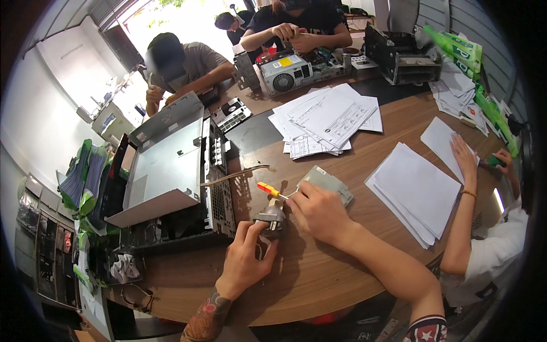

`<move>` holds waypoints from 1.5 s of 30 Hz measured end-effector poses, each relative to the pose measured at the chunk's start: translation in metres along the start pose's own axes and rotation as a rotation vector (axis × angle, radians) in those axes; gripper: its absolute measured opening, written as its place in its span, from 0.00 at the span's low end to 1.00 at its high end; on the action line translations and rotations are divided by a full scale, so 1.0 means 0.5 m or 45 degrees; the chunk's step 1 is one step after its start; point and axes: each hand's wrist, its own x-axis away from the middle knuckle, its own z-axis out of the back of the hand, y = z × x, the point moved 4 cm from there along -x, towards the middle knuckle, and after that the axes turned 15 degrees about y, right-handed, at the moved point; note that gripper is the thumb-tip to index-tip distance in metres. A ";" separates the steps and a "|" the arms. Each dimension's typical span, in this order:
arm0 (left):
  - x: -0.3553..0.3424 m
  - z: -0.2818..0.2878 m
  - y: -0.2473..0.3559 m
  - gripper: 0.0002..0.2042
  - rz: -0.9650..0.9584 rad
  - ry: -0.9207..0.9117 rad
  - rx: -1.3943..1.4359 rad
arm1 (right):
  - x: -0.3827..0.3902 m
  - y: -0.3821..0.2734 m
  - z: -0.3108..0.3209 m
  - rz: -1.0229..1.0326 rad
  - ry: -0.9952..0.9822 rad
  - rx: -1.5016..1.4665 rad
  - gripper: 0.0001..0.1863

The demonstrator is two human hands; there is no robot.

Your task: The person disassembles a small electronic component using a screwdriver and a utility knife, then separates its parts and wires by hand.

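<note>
My left hand [246, 256] is closed around a grey rounded piece with metal prongs [270, 218], which looks like a plug, held just above the wooden table. Close to it, my right hand [322, 214] has its fingertips pinched at the shaft of a small screwdriver [269, 189] with a yellow and red handle. The handle points away to the left, over the top of the grey piece. Partly hidden behind my right hand lies a flat, pale grey metal box [333, 185]. A thin light cable shows by my fingers.
An opened computer case [165, 159] stands at left, a loose brown cable [239, 174] by its edge. Paper stacks [330, 117] [413, 191] lie ahead and right. At right, another person's hand [464, 154] rests on paper, the other holding a green-handled tool. People work across the table at another opened computer [293, 74].
</note>
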 end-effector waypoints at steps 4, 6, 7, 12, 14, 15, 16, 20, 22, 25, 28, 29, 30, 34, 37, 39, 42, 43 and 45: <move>-0.002 0.004 0.006 0.22 -0.101 0.045 0.020 | -0.001 -0.002 0.003 0.013 0.028 -0.028 0.06; -0.001 0.003 0.004 0.22 -0.082 0.012 0.010 | -0.002 -0.001 0.005 -0.002 0.057 -0.055 0.06; 0.000 0.004 0.005 0.22 -0.092 0.024 0.009 | -0.002 -0.002 0.005 0.004 0.044 -0.061 0.06; 0.001 0.002 -0.006 0.23 0.018 -0.012 0.053 | -0.007 -0.003 0.004 -0.022 0.074 -0.092 0.06; 0.002 0.004 -0.006 0.23 -0.005 0.003 0.046 | -0.008 -0.006 0.002 0.003 0.097 -0.102 0.06; 0.004 0.002 -0.008 0.23 0.024 -0.031 0.026 | -0.008 -0.006 0.002 -0.002 0.123 -0.100 0.06; 0.004 0.004 -0.007 0.23 -0.001 0.000 0.037 | -0.006 -0.006 0.001 0.012 0.111 -0.103 0.06; 0.000 -0.008 -0.007 0.23 -0.036 -0.012 0.072 | 0.006 0.006 0.006 0.020 0.059 0.033 0.08; -0.007 -0.024 -0.013 0.23 -0.003 -0.079 0.139 | 0.013 0.017 0.009 0.052 0.049 0.084 0.10; -0.021 -0.023 -0.006 0.23 -0.210 0.029 0.125 | 0.014 0.021 -0.015 0.099 -0.034 0.183 0.10; -0.013 -0.008 0.001 0.22 -0.106 0.042 0.141 | 0.012 0.011 -0.034 0.030 0.054 0.137 0.09; -0.012 0.002 0.005 0.21 -0.139 0.058 0.103 | 0.007 0.001 -0.040 0.049 0.128 0.104 0.08; 0.002 0.005 0.017 0.19 -0.081 0.035 0.081 | 0.016 0.000 -0.035 0.024 0.089 0.125 0.08; 0.004 0.029 0.045 0.18 -0.201 0.071 0.009 | 0.012 -0.018 -0.024 0.008 0.133 0.032 0.06; 0.002 0.010 0.037 0.18 -0.077 0.040 0.035 | 0.009 -0.006 -0.010 0.022 0.137 0.027 0.07; 0.003 0.004 0.033 0.17 -0.155 0.081 0.017 | 0.008 0.001 -0.011 0.030 0.068 0.122 0.10; 0.005 -0.006 0.018 0.18 -0.182 0.100 0.058 | 0.010 0.006 -0.013 0.011 0.065 0.112 0.09; 0.006 -0.008 0.011 0.21 -0.122 0.094 0.105 | 0.011 0.010 -0.015 -0.019 0.011 0.123 0.13; 0.008 -0.006 0.004 0.21 -0.117 0.080 0.091 | 0.010 0.011 -0.015 -0.079 -0.027 0.097 0.14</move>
